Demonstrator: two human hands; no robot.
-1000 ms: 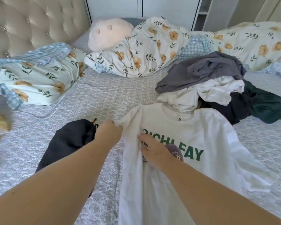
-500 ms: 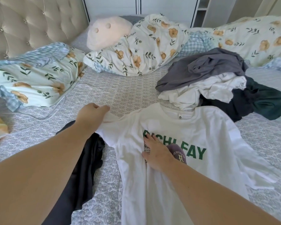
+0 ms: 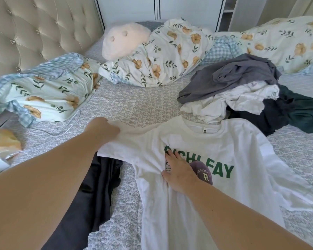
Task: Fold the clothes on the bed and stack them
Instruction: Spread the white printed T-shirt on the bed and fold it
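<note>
White T-shirt (image 3: 197, 150), soft cotton-like knit, lies face up on the patterned grey bedsheet (image 3: 143, 105); green block lettering and a round purple patch on the chest. Left hand (image 3: 102, 129) grips the shirt's left sleeve, fingers curled round the cloth, sleeve drawn out flat over a dark, smooth garment (image 3: 90, 195). Right hand (image 3: 181, 173) presses flat on the chest print, fingers straight and spread. Beyond the collar, a crumpled heap of unfolded clothes (image 3: 242, 92): grey, white, dark green. Tufted beige headboard (image 3: 34, 33) at far left
</note>
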